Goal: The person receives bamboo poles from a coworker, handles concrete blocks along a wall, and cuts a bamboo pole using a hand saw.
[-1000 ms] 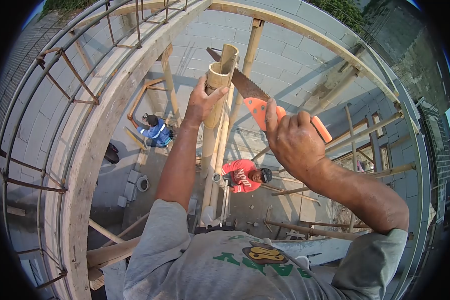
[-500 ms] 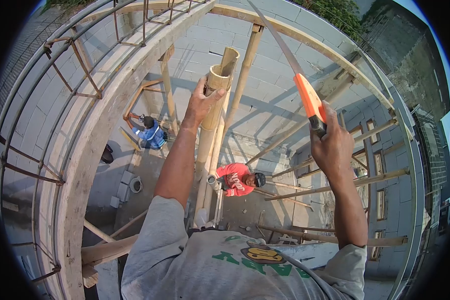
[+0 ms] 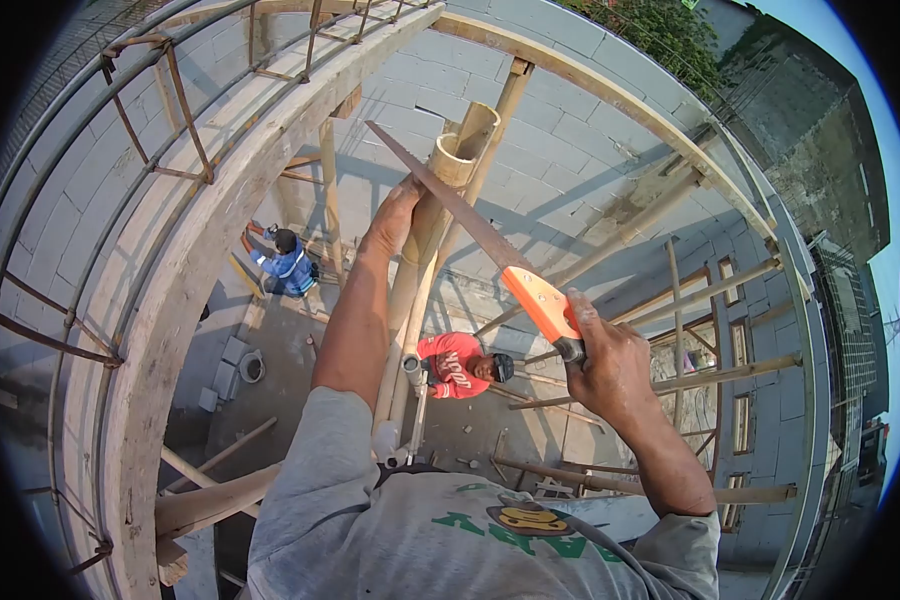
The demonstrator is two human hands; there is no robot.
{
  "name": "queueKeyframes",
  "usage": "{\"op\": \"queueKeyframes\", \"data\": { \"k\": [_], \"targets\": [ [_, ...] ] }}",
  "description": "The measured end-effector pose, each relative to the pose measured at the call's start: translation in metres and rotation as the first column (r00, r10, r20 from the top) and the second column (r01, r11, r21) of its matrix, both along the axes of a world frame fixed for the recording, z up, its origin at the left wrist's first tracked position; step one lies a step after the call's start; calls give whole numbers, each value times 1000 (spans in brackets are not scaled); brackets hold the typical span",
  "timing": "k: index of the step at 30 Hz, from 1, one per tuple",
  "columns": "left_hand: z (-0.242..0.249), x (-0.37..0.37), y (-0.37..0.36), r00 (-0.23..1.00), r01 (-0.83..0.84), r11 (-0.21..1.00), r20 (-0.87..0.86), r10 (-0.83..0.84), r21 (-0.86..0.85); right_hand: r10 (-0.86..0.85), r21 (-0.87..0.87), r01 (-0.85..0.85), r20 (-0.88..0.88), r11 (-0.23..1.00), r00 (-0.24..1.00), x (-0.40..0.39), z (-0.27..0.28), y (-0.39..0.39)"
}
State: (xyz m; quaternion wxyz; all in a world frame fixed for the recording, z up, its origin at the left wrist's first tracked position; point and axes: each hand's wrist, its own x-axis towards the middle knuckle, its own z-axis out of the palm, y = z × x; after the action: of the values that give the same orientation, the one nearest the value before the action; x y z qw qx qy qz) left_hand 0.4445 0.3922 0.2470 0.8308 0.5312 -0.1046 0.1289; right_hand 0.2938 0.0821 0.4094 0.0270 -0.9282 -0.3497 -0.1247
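Note:
My left hand [image 3: 398, 212] is wrapped round the upper part of an upright bamboo pole [image 3: 453, 165], whose top is cut open with one side standing higher. In my right hand [image 3: 610, 360] is the dark-ended orange handle of a handsaw [image 3: 540, 298]. The saw's long blade points up and left and lies across the front of the pole, just below its open top and close beside my left fingers. Whether the teeth touch the bamboo I cannot tell.
Below, a person in a red shirt [image 3: 455, 366] looks up beside the poles; another in blue [image 3: 288, 268] crouches at left. A concrete-edged wooden beam [image 3: 160, 330] and steel rebar [image 3: 55, 165] curve along the left. Bamboo props [image 3: 730, 373] cross the right side.
The saw has swung left and down from the upper right, and its blade now crosses the pole. My right hand has moved left and lower. My left hand still holds the pole.

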Motion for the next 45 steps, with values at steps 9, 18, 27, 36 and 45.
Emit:
{"op": "queueKeyframes", "data": {
  "k": [9, 18, 27, 36, 45],
  "targets": [
    [-5, 11, -2, 997, -78, 996, -9, 78, 38, -45, -29, 46, 30, 999, 999, -1, -7, 11],
    [-2, 10, -25, 945, -325, 946, 40, 324, 22, -187, -189, 177, -33, 966, 982, 5, 6, 58],
    [5, 6, -39, 913, -385, 919, 114, 392, -78, -161, -93, 158, -18, 983, 987, -31, 4, 22],
    [-6, 17, -31, 920, -359, 932, 151, 361, -40, -254, -150, 243, -63, 958, 965, -43, 20, 50],
    [11, 2, -38, 952, -300, 939, 0, 305, -169, -238, -194, 231, -13, 953, 971, -4, 21, 108]
  ]
}}
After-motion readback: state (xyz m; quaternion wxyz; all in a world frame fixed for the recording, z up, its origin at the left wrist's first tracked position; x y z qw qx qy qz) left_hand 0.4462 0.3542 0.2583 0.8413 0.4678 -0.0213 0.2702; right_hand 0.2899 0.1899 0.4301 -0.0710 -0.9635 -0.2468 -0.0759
